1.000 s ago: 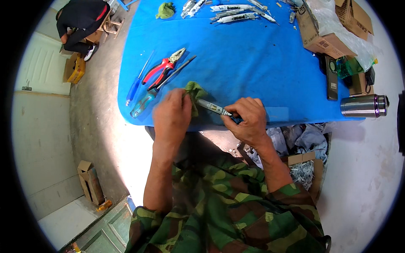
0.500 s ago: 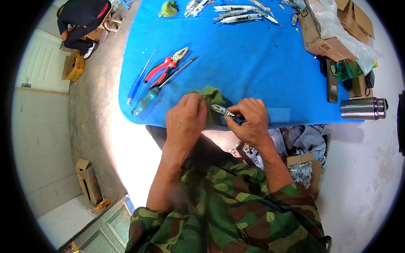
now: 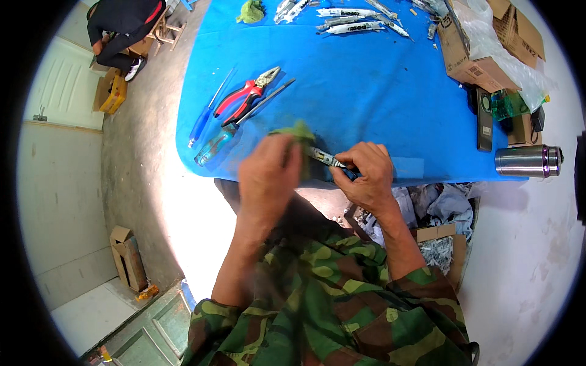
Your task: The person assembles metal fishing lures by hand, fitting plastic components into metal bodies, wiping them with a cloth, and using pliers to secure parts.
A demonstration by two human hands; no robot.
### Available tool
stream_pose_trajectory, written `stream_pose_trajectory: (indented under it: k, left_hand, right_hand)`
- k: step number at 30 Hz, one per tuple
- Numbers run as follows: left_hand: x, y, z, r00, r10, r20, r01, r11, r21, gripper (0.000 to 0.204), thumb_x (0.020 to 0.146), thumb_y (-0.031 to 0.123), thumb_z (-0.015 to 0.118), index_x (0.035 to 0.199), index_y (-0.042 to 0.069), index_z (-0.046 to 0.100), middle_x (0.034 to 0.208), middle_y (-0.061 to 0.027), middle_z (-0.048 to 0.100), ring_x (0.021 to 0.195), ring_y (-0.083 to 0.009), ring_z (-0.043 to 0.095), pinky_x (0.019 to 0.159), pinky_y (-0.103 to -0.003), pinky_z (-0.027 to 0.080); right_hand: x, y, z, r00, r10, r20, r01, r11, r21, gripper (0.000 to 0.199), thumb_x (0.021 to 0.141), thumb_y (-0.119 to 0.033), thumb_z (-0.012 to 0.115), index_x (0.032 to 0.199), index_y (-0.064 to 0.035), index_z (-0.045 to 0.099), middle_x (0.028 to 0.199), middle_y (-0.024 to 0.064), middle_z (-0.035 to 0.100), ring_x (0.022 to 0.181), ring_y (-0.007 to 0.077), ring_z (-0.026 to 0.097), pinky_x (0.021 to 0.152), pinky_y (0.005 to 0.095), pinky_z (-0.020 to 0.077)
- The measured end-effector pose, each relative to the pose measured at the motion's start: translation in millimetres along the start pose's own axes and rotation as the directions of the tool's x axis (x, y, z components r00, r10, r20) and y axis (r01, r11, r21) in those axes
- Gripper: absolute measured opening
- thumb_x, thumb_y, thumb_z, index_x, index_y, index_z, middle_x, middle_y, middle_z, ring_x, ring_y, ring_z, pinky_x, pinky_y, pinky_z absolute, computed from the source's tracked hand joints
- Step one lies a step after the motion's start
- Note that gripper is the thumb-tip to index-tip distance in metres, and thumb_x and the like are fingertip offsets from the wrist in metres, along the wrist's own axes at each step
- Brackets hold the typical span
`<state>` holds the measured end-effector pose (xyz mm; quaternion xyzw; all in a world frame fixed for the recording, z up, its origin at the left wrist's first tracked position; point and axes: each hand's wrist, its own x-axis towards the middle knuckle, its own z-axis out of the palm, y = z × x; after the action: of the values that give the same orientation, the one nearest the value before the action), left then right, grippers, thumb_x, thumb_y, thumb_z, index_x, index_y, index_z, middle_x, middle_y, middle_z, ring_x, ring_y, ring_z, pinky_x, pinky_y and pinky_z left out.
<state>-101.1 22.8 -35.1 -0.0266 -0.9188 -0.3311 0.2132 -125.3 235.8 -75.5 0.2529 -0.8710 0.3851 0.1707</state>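
Note:
My right hand (image 3: pixel 369 175) pinches the dark end of a slim white and grey part (image 3: pixel 325 157), whose exact kind I cannot make out. A crumpled green cloth (image 3: pixel 300 130) is gripped in my left hand (image 3: pixel 267 169), which is blurred; the cloth meets the part's far end. Both hands are over the near edge of the blue-covered table (image 3: pixel 366 91). To their left lie red-and-black pliers (image 3: pixel 247 97), a blue-handled screwdriver (image 3: pixel 200 127) and a screwdriver with a clear teal handle (image 3: pixel 213 146).
Several similar slim parts (image 3: pixel 351 27) and another green cloth (image 3: pixel 250 11) lie at the back. On the right are a cardboard box (image 3: pixel 461 58), a dark flat device (image 3: pixel 484 125) and a steel flask (image 3: pixel 522 161). A seated person (image 3: pixel 122 27) is at far left.
The cloth in my left hand has shifted slightly left against the part, and that hand is more smeared. My right hand keeps its hold. The whole view has shifted slightly.

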Motion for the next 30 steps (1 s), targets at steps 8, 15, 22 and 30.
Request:
stream_pose_trajectory:
  k: [8,15,22,30]
  left_hand:
    - [-4,-1,19,0.998,0.024,0.052,-0.027,0.997,0.07,0.012,0.093,0.009,0.075,0.103,0.006,0.069,0.092,-0.0133,0.071,0.077,-0.0377,0.071,0.064,-0.045,0.056]
    - [2,-20,3,0.997,0.003,-0.075,0.002,0.998,0.069,0.014,0.095,0.012,0.074,0.108,0.008,0.07,0.099,-0.0129,0.074,0.077,-0.036,0.072,0.064,-0.044,0.056]
    - [-12,12,18,0.993,0.041,0.109,-0.046,0.998,0.041,0.015,0.093,0.007,0.076,0.107,0.006,0.071,0.096,-0.0136,0.073,0.08,-0.038,0.072,0.067,-0.043,0.057]
    - [-2,-14,15,0.998,0.048,-0.029,-0.043,0.99,0.137,0.01,0.094,0.012,0.074,0.102,0.009,0.069,0.093,-0.0111,0.071,0.077,-0.035,0.071,0.063,-0.044,0.056]
  right_hand:
    - [3,-1,-4,1.0,-0.006,0.003,0.006,1.0,0.015,0.023,0.071,-0.007,0.087,0.085,-0.013,0.07,0.072,-0.001,0.06,0.068,0.0203,0.058,0.069,0.0379,0.0384]
    - [-1,2,0,1.0,-0.004,-0.013,0.004,1.0,0.0,0.022,0.071,-0.009,0.087,0.085,-0.0134,0.07,0.071,-0.0012,0.059,0.066,0.0201,0.056,0.069,0.0376,0.0376]
    - [0,-1,-2,1.0,0.009,-0.003,-0.009,1.0,0.007,0.02,0.07,-0.012,0.086,0.082,-0.0126,0.069,0.072,0.0002,0.057,0.069,0.0232,0.055,0.068,0.0398,0.0377]
    - [4,-3,-3,1.0,0.017,0.025,-0.017,1.0,0.012,0.019,0.071,-0.014,0.085,0.079,-0.0125,0.068,0.071,-0.0002,0.056,0.068,0.0228,0.055,0.068,0.0393,0.037]
